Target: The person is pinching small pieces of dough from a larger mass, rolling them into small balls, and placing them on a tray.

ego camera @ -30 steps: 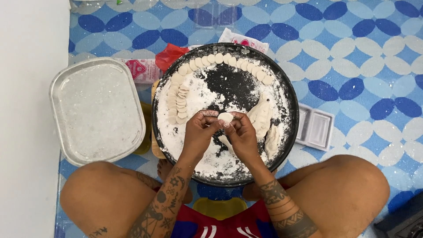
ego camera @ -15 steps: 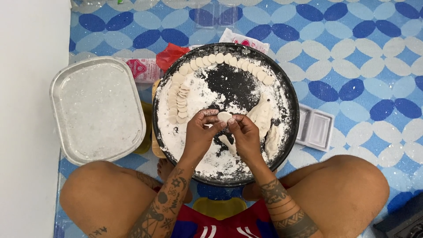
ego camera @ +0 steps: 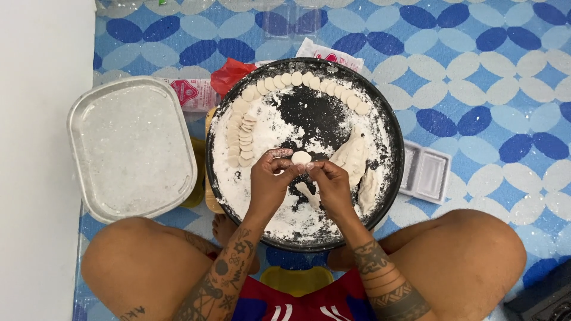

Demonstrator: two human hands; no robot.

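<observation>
A small round piece of white dough (ego camera: pixel 300 157) is pinched between the fingertips of my left hand (ego camera: pixel 270 181) and my right hand (ego camera: pixel 330 184), just above a big round black tray (ego camera: pixel 395 148) dusted with flour. Several flattened dough discs (ego camera: pixel 309 80) line the tray's far rim, and more are stacked in a curved row (ego camera: pixel 241 139) on its left side. Longer lumps of dough (ego camera: pixel 354 157) lie to the right of my hands, with a thin strip (ego camera: pixel 309 193) below them.
A rounded metal pan (ego camera: pixel 131 148) holding flour sits left of the tray. A small clear plastic container (ego camera: pixel 425 172) lies to the right. Red and pink packets (ego camera: pixel 229 77) stick out behind the tray. My bare knees frame the tray on a blue patterned mat (ego camera: pixel 488 83).
Both hands stay at the same spot over the tray, with only small finger movements on the dough piece.
</observation>
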